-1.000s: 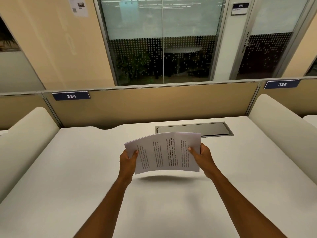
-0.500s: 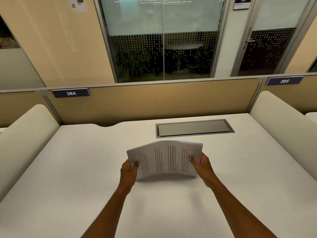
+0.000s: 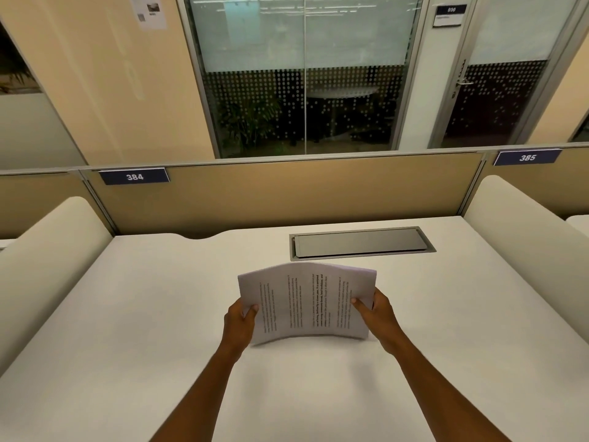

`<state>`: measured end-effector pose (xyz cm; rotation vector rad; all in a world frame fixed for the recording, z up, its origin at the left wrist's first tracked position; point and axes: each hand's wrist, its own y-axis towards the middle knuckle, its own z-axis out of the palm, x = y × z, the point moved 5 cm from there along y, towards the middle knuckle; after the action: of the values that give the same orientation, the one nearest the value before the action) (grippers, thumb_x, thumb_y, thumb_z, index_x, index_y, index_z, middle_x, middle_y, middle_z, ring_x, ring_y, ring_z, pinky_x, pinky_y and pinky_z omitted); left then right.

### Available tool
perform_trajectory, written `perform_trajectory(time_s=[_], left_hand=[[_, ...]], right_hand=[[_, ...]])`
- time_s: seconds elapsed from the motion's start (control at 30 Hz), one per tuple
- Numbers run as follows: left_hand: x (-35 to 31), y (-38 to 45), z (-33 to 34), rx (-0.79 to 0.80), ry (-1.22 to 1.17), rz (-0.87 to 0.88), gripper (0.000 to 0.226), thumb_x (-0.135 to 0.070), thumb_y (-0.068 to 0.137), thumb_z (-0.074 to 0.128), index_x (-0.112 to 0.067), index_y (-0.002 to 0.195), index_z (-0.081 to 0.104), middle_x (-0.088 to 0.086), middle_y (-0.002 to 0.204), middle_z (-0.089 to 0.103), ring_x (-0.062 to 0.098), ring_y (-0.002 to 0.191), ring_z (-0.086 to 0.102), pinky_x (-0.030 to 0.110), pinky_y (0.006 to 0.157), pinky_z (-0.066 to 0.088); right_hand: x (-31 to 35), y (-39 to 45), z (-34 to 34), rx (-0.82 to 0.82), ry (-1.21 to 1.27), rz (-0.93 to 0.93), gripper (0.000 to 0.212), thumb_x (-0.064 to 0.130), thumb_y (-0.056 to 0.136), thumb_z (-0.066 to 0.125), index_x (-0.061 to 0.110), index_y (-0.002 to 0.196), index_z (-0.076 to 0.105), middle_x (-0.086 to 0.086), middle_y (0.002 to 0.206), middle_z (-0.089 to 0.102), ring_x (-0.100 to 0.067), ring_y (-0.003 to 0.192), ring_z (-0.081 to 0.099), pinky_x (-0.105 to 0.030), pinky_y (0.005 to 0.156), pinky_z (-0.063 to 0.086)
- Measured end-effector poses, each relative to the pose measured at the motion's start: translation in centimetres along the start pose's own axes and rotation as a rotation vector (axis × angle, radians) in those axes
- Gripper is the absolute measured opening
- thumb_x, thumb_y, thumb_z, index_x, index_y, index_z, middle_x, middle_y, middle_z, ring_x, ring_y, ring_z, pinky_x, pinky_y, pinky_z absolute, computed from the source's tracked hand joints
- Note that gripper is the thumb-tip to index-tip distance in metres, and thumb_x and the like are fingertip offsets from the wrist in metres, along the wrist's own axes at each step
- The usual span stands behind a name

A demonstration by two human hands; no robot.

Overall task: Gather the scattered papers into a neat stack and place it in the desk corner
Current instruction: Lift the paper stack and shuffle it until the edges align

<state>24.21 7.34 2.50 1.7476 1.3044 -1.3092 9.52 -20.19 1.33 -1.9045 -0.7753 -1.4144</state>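
1. Centrally, a bowed stack of white printed paper sheets (image 3: pixel 307 304) stands on its lower edge on the cream counter (image 3: pixel 127 330), just below the frame's middle.
2. The left hand (image 3: pixel 238 322) has its grip closed on the stack's left edge, thumb on the printed face.
3. The right hand (image 3: pixel 375 311) has its grip closed on the right edge likewise.
4. A grey rectangular metal cable hatch (image 3: pixel 361 242) lies above the stack, apart from it.
5. A tan divider panel (image 3: pixel 287 196) carries the navy label "384" (image 3: pixel 134 176) at left.

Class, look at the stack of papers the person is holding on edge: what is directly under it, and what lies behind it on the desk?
Under the stack of papers, its bottom edge seems to meet the bare white desk. Behind it sits a closed grey cable flap. The desk strip right behind the sheets is hidden.
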Motion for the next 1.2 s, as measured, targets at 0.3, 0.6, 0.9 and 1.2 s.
perform_trajectory(time_s=[0.3, 0.6, 0.9, 1.2], left_hand=[[-6.6, 3.4, -2.5, 0.177, 0.223, 0.158, 0.028, -0.027, 0.097, 0.049, -0.01, 0.117, 0.057, 0.013, 0.108, 0.069, 0.031, 0.093, 0.07, 0.049, 0.083, 0.059], [-14.2, 6.3, -3.0, 0.317, 0.627, 0.337, 0.029, -0.01, 0.098, 0.042, -0.009, 0.121, 0.06, 0.012, 0.121, 0.064, 0.03, 0.108, 0.063, 0.045, 0.091, 0.054], [-18.6, 6.3, 0.6, 0.487, 0.784, 0.428, 0.024, -0.007, 0.095, 0.047, -0.003, 0.113, 0.062, 0.014, 0.119, 0.065, 0.031, 0.109, 0.061, 0.047, 0.094, 0.052], [-18.5, 7.5, 0.7, 0.342, 0.659, 0.449, 0.014, -0.025, 0.094, 0.058, -0.014, 0.102, 0.061, 0.008, 0.106, 0.067, 0.029, 0.097, 0.065, 0.04, 0.08, 0.055]], right_hand=[[2.6, 1.2, -1.7, 0.143, 0.117, 0.006, 0.024, 0.012, 0.087, 0.07, 0.021, 0.108, 0.063, -0.004, 0.106, 0.073, -0.023, 0.096, 0.072, -0.035, 0.074, 0.061], [3.1, 1.2, -4.3, 0.175, 0.109, 0.047, 0.012, 0.002, 0.083, 0.071, 0.001, 0.092, 0.064, -0.016, 0.094, 0.069, -0.029, 0.093, 0.066, -0.029, 0.069, 0.059], [3.0, -0.2, -1.2, 0.345, -0.264, -0.096, 0.033, 0.029, 0.093, 0.062, 0.018, 0.124, 0.058, -0.002, 0.115, 0.068, -0.019, 0.1, 0.068, -0.029, 0.081, 0.058], [3.4, -0.6, -2.1, 0.29, -0.195, -0.13, 0.026, 0.031, 0.096, 0.057, 0.027, 0.121, 0.057, 0.005, 0.116, 0.067, -0.015, 0.098, 0.068, -0.025, 0.079, 0.057]])
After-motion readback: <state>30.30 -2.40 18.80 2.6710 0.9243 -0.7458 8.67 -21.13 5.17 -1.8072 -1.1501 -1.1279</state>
